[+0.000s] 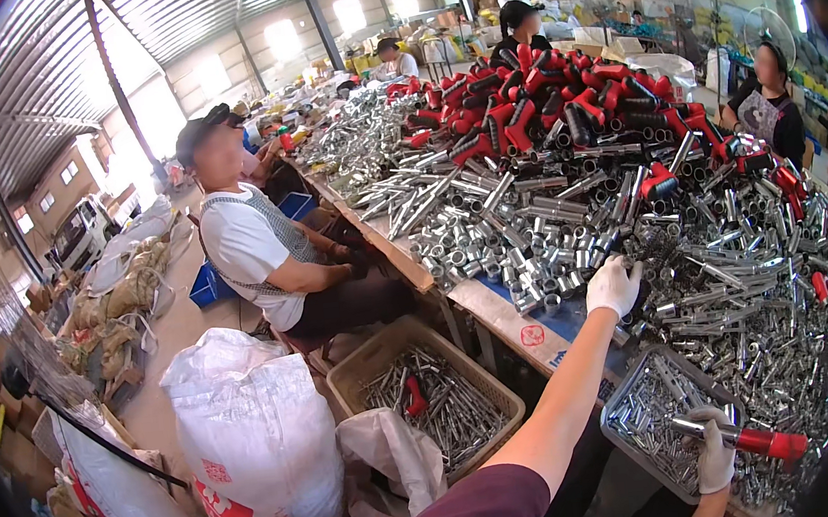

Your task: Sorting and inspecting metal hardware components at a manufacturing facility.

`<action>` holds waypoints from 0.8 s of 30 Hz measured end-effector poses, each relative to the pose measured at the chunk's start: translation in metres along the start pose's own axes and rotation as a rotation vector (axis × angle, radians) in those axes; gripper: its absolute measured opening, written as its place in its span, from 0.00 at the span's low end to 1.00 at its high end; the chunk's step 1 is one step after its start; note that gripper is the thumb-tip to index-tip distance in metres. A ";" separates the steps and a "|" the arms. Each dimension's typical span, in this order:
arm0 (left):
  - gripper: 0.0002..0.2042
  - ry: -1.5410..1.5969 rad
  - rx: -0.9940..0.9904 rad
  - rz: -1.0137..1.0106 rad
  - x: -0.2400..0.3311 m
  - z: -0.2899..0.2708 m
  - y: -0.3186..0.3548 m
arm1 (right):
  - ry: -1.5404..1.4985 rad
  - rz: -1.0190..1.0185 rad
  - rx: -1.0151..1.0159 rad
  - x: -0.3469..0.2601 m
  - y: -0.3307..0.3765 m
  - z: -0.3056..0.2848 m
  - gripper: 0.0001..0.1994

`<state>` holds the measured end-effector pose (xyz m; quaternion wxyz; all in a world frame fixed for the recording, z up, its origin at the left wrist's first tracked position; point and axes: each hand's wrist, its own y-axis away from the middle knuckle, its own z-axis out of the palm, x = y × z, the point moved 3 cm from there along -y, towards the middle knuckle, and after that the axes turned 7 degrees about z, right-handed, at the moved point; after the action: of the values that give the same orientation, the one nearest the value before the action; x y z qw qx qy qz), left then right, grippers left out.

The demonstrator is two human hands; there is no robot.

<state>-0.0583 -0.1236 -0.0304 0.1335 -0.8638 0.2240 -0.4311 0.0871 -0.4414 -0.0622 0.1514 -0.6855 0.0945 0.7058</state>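
Note:
My left hand (614,285), in a white glove, reaches out onto a big heap of shiny metal tubes (531,227) on the long table. Its fingers curl down among the tubes, and whether they grip one is hidden. My right hand (714,453), also gloved, is low at the right over a grey tray (620,406) of small metal parts. It holds a metal tube with a red handle (756,440), which lies level and points right.
A heap of red-and-black handled pieces (558,95) covers the far part of the table. A tan basket (375,354) of metal parts and white sacks (252,443) stand on the floor to the left. A person (264,258) sits at the table's left side; others work at the back and right.

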 end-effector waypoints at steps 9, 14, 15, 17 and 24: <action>0.18 -0.017 -0.005 -0.027 -0.003 0.001 0.000 | -0.038 -0.015 0.013 0.004 0.000 0.000 0.17; 0.19 -0.027 -0.005 -0.034 -0.003 0.002 0.000 | -0.019 -0.020 0.003 0.001 0.000 -0.001 0.19; 0.19 -0.033 -0.005 -0.038 -0.002 0.002 0.000 | -0.019 -0.020 0.004 0.001 0.000 -0.001 0.19; 0.19 -0.028 -0.002 -0.036 -0.002 0.002 -0.001 | -0.012 -0.025 -0.004 0.000 0.000 -0.001 0.19; 0.18 -0.019 -0.003 -0.041 -0.004 0.005 -0.001 | 0.023 0.012 0.044 -0.004 0.002 0.004 0.19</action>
<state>-0.0562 -0.1204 -0.0355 0.1254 -0.8725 0.2059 -0.4250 0.0829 -0.4425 -0.0583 0.1611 -0.6897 0.1159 0.6964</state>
